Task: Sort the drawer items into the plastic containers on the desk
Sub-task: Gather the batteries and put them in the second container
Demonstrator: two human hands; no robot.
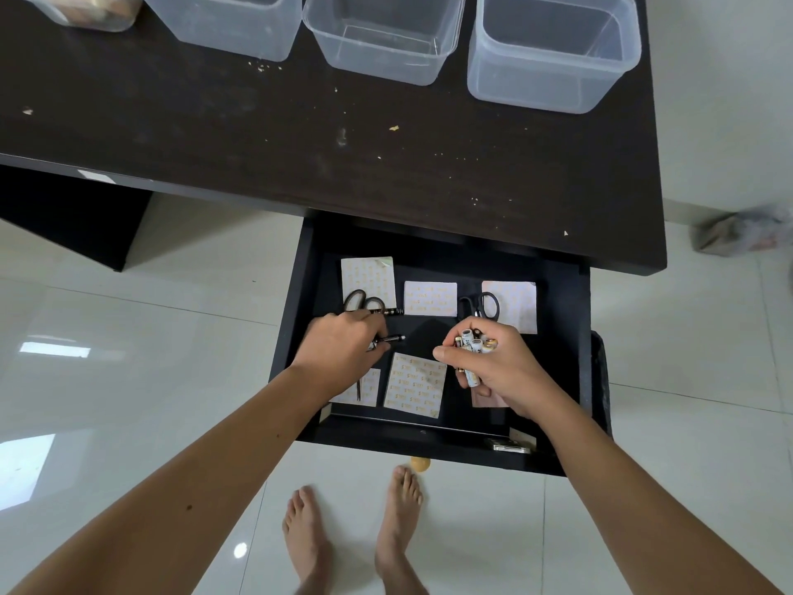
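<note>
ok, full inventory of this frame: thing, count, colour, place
desk: 1, dark brown, top half of view
plastic containers: 3 clear, look empty, back of desk; a fourth at top left holds something brownish
drawer: 1, black, pulled open below desk edge
scissors: 2 pairs, black handles, drawer back left and back right
patterned paper sheets: about 6, white with orange print, spread in drawer
pens: at least 2, black, by left hand
batteries: a handful, white and gold, in right hand
bundle: 1, grey, blurred, floor at right
left hand: on a pen in drawer
right hand: closed on batteries
feet: 2, bare, on white tile
</note>
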